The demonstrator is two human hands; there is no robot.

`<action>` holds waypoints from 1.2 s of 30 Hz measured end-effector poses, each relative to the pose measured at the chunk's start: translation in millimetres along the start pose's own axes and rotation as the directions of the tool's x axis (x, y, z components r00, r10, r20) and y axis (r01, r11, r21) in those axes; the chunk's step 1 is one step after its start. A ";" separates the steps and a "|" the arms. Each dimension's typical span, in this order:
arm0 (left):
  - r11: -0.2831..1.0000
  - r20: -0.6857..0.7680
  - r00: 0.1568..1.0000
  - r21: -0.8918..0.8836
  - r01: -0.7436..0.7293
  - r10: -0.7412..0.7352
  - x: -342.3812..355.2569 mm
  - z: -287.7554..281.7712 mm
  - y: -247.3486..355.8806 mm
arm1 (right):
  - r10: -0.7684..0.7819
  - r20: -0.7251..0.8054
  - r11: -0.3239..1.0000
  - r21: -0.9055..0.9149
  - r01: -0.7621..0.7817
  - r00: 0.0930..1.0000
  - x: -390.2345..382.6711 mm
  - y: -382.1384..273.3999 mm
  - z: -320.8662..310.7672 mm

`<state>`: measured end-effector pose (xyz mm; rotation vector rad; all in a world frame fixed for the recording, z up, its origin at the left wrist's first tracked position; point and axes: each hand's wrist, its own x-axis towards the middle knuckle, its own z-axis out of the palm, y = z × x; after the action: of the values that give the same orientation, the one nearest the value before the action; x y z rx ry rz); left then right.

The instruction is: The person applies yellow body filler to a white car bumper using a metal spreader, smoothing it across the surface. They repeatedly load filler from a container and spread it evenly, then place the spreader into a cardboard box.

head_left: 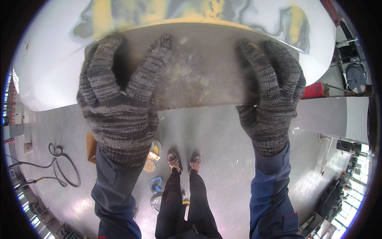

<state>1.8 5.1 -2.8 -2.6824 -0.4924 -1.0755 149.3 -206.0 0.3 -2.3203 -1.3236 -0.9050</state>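
Note:
A large white vehicle body panel (51, 75) spans the top of the view, patched with yellow and grey along its upper part. Below a curved ridge lies its smudged grey section (195, 67). My left hand (119, 91), in a dark grey striped knit glove, grips the left side of this section, its fingers spread over the surface and its thumb side at the lower edge. On the right side, my right hand (274, 91), gloved alike, holds on in the same way. The undersides of both hands are hidden.
Behind my feet are a clear round container (156, 202) and a blue item (155, 184). A perforated disc (149, 165), a cardboard box (91, 147) and a coiled hose (65, 167) lie to the left on the grey floor (223, 171). At right is a red object (315, 91).

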 end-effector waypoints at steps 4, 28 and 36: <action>0.991 0.000 0.998 -0.120 -0.063 0.063 -5.5 4.5 -5.0 | 0.002 0.021 1.000 -0.010 -0.001 1.000 -7.7 -2.8 3.3; 0.996 0.471 0.879 -0.076 -0.042 0.073 -191.2 60.2 27.9 | 0.086 0.387 0.992 0.048 -0.114 0.918 -173.3 -48.7 78.6; 0.985 0.696 0.716 -0.155 0.076 0.054 -303.4 52.5 39.6 | 0.090 0.719 0.952 0.142 -0.273 0.689 -264.6 -78.7 70.7</action>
<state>-155.8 -84.0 -255.0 -3.1903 -0.5420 -0.0282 10.1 -298.2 -230.6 -2.6280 -1.3031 0.2743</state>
